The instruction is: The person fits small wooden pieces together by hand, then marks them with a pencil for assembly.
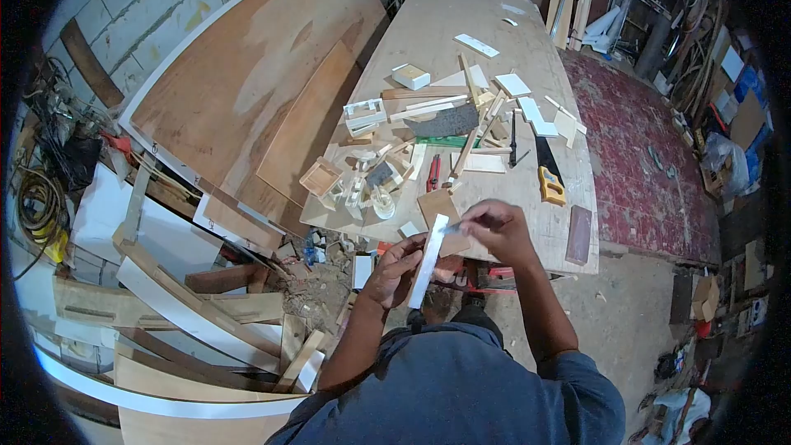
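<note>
My left hand (395, 268) is closed round a narrow white-faced strip (426, 264), which tilts upward in front of my body. At the strip's upper end is my right hand (500, 232), its fingers pinched together. Something thin and greyish shows between those fingertips and the strip, too small and blurred to name. Just beyond the strip, a brown board piece (437, 204) lies at the near edge of the worktable (535, 239). A handsaw with a yellow handle (552, 187) rests to the right of my right hand.
Wood offcuts, a small wooden box (321, 176), a glass jar (382, 203) and red-handled pliers (433, 171) crowd the table. A brownish block (579, 235) sits at its right edge. Large plywood panels (247, 74) lean at left, above curved boards (198, 313).
</note>
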Demonstrator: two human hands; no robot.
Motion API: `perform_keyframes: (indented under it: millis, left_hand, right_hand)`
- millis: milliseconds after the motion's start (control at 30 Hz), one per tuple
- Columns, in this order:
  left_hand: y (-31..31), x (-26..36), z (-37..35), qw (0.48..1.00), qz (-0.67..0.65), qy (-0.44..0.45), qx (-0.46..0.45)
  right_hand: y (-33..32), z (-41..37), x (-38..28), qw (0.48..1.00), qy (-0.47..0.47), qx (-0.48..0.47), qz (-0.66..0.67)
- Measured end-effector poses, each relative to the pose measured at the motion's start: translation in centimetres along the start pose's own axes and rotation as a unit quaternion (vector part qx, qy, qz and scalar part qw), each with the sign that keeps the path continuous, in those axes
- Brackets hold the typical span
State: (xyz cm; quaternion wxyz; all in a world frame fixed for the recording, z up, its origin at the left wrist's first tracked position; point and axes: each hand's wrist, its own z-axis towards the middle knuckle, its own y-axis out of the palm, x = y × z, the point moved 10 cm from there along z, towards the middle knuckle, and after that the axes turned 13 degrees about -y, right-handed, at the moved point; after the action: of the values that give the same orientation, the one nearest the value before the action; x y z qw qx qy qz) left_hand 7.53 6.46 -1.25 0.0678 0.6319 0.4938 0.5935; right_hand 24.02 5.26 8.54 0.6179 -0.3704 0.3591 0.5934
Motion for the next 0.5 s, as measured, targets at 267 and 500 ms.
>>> perform_keyframes:
  millis: [267, 500]
  left_hand:
    - [-6.4, 1.6, -0.4, 0.987, -0.070, 0.077, 0.126]
    - [-9.9, -0.4, -1.1, 0.960, -0.147, 0.087, 0.220]
  right_hand:
    - [-8.3, -0.4, 6.6, 0.980, 0.029, 0.195, -0.011]
    - [-8.8, -8.4, 28.5, 0.938, 0.322, 0.124, -0.024]
